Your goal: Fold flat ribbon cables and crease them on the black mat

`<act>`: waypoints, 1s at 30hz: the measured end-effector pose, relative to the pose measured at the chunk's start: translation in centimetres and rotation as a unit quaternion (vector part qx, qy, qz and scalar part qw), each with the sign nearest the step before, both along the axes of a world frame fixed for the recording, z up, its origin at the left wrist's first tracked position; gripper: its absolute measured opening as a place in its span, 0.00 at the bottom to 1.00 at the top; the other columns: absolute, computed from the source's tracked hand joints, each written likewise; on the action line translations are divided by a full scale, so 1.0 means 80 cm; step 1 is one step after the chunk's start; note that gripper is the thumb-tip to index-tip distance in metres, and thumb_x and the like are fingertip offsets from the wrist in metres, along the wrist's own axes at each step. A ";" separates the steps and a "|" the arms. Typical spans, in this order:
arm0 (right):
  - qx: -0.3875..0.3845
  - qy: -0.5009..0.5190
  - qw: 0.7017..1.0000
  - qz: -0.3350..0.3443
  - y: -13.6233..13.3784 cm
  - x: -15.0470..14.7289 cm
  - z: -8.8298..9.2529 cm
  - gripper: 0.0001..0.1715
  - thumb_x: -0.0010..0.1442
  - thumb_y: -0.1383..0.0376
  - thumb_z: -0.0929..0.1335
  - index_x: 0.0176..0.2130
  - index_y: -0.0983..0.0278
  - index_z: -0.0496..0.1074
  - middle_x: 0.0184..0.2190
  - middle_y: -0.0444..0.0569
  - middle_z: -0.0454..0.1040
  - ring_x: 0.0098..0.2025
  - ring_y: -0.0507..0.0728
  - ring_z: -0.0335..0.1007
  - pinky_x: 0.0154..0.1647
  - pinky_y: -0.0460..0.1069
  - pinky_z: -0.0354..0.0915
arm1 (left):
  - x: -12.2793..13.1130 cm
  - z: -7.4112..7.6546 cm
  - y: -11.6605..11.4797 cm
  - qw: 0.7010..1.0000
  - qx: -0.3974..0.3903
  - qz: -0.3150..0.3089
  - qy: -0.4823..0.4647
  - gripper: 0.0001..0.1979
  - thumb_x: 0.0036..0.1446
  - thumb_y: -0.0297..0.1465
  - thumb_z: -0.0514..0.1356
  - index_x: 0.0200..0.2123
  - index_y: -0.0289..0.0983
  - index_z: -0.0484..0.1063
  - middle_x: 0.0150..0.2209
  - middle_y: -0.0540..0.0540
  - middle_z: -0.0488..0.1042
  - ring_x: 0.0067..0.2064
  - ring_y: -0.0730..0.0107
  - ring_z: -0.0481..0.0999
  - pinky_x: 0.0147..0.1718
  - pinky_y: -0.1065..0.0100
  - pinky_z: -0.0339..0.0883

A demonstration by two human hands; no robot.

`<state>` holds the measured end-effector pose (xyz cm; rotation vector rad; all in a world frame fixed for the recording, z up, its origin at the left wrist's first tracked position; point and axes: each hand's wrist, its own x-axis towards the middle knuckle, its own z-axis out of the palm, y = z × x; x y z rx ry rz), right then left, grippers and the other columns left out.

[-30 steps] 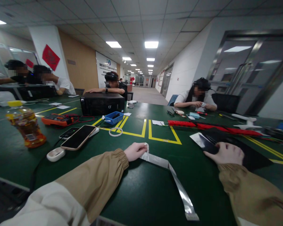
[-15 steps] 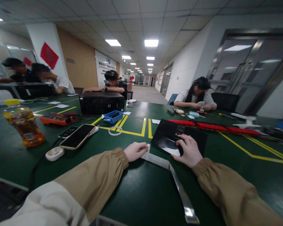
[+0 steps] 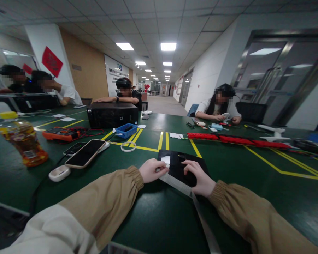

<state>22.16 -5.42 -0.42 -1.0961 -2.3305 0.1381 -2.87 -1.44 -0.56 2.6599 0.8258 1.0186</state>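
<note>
My left hand [image 3: 152, 170] pinches one end of a flat grey ribbon cable [image 3: 178, 185], with a small pale tip showing at the fingers. From there the cable runs along the near edge of a thin black panel [image 3: 178, 170], then bends down toward the table's front edge. On the panel's right part rests my right hand [image 3: 201, 179], its fingers bent and thumb at the near edge, gripping it. A bright white patch shows on the panel beside my left fingertips; whether it is a reflection or a label I cannot tell.
Left of my hands lie a phone [image 3: 84, 153], a white case [image 3: 59, 173], an orange multimeter [image 3: 60, 134] and a drink bottle [image 3: 25, 141]. Beyond are a white ring [image 3: 128, 146], a blue tray [image 3: 126, 131], a black box [image 3: 112, 114] and red strips [image 3: 235, 140]. Several people sit around.
My right hand has moved left, and the black panel has shifted left and nearer with it, turning a little. It now lies against the ribbon cable. My left hand keeps its pinch.
</note>
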 end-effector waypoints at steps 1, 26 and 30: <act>-0.019 0.002 1.000 0.012 -0.002 -0.003 0.000 0.21 0.39 0.60 0.72 0.33 0.64 0.63 0.50 0.57 0.60 0.54 0.65 0.53 0.52 0.61 0.55 | 0.001 0.000 0.000 1.000 -0.005 0.000 0.001 0.12 0.58 0.35 0.53 0.25 0.36 0.68 0.22 0.53 0.66 0.27 0.77 0.65 0.31 0.75 0.56; -0.042 0.040 0.997 0.046 -0.022 -0.017 0.010 0.16 0.61 0.56 0.62 0.36 0.63 0.72 0.37 0.53 0.71 0.46 0.60 0.63 0.51 0.57 0.58 | -0.001 0.001 -0.002 0.995 -0.089 -0.036 0.014 0.09 0.56 0.32 0.52 0.26 0.35 0.66 0.23 0.54 0.66 0.26 0.78 0.64 0.28 0.76 0.55; -0.066 0.046 0.996 0.048 -0.027 -0.024 0.010 0.16 0.62 0.55 0.61 0.37 0.63 0.72 0.36 0.50 0.72 0.41 0.57 0.67 0.55 0.59 0.53 | 0.000 0.002 -0.002 0.994 -0.099 -0.038 0.021 0.13 0.57 0.35 0.52 0.25 0.34 0.67 0.23 0.53 0.67 0.26 0.78 0.64 0.28 0.75 0.55</act>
